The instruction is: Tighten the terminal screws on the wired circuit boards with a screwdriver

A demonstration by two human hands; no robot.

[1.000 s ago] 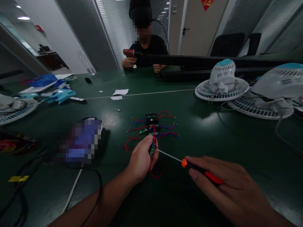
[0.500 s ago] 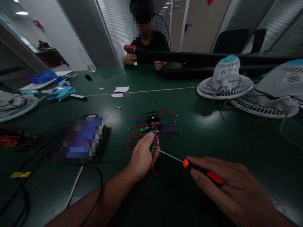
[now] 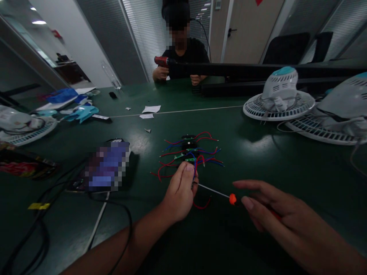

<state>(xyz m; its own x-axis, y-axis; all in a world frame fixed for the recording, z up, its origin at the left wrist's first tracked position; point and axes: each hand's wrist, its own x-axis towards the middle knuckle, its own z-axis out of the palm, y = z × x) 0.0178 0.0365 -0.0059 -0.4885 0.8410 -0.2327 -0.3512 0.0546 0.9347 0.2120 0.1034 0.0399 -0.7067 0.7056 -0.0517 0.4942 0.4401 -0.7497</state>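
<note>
My left hand [image 3: 180, 194] is closed on a small circuit board [image 3: 194, 184] with red and blue wires, mostly hidden by the fingers. My right hand [image 3: 276, 215] holds an orange-and-black screwdriver [image 3: 233, 199] loosely. The handle lies under the palm, and the index finger and thumb are apart. The screwdriver's thin shaft runs left, its tip at the board in my left hand. Just beyond that hand, several small black parts with green boards [image 3: 189, 145] lie in a column, red and blue wires spreading to both sides.
A phone [image 3: 107, 164] with a blurred screen and black cables [image 3: 43, 229] lie to the left. White fan parts [image 3: 279, 101] stand at the right. Paper scraps [image 3: 151, 109] lie farther back. Across the green table [image 3: 218, 122], a person holds a red power tool [image 3: 161, 61] against a long black bar.
My right index finger and thumb have opened away from the screwdriver handle. The board in my left hand has turned, and its wires now bend over to the right. The view has shifted slightly.
</note>
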